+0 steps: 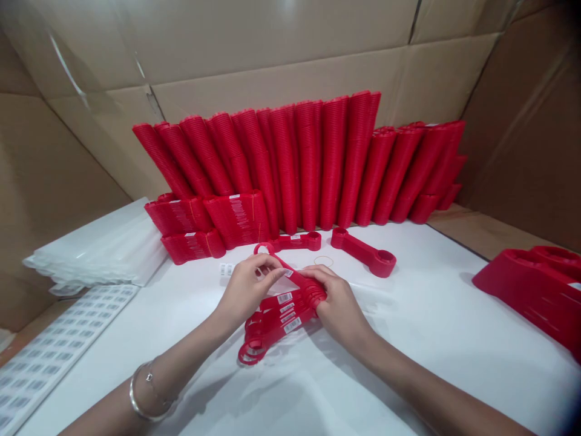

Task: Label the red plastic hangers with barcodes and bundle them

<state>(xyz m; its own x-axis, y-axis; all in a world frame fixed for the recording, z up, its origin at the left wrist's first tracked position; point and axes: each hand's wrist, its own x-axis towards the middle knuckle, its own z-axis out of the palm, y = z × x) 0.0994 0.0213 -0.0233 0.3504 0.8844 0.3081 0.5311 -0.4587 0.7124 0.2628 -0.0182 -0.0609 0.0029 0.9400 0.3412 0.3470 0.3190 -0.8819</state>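
In my right hand (338, 303) is a fanned bunch of flat red plastic pieces (275, 332) with ringed ends, gripped near one end. Several pieces in the fan carry white barcode stickers (293, 325). Thumb and fingers of my left hand (249, 284) are pinched together at a small white barcode sticker (288, 274), which lies against the topmost red piece. Whether that sticker is fully stuck down cannot be made out. A small strip of labels (226, 269) shows just behind my left hand.
Tall stacks of red pieces (285, 169) line the cardboard wall (272, 72). Banded bundles (238, 218) lie in front. A short red stack (363, 251) and a rubber band (324, 261) lie beyond my hands. Clear plastic bags (100, 248) and a label sheet (59, 345) are left; more red stacks (531, 290) right.
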